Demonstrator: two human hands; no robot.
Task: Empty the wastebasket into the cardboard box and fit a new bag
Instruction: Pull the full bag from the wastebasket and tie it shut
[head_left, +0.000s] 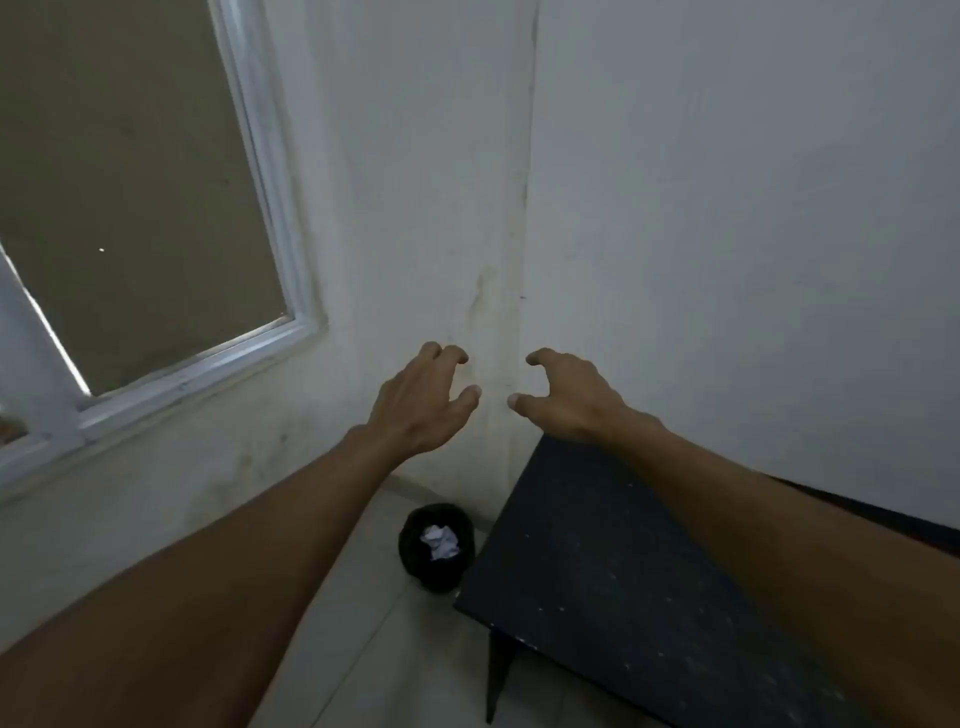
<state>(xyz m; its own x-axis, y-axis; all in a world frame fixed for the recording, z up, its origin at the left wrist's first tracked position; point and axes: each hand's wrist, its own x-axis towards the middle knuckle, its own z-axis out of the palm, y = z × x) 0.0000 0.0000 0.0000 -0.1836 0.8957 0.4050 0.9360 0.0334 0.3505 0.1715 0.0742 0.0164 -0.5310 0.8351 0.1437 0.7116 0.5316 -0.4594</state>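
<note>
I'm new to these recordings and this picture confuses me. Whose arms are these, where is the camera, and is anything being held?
There is no machine here. The camera sits on a person's head and looks forward and down, so the two bare arms reaching out are the person's own. The left hand and the right hand are raised in front of the room's corner with fingers loosely curled. Neither holds anything.

Below them, on the tiled floor, a small wastebasket with a black bag stands in the corner. Crumpled white paper lies inside it. To its right is a dark table, with nothing visible on the part shown. A window is in the left wall. No cardboard box is in view.
</note>
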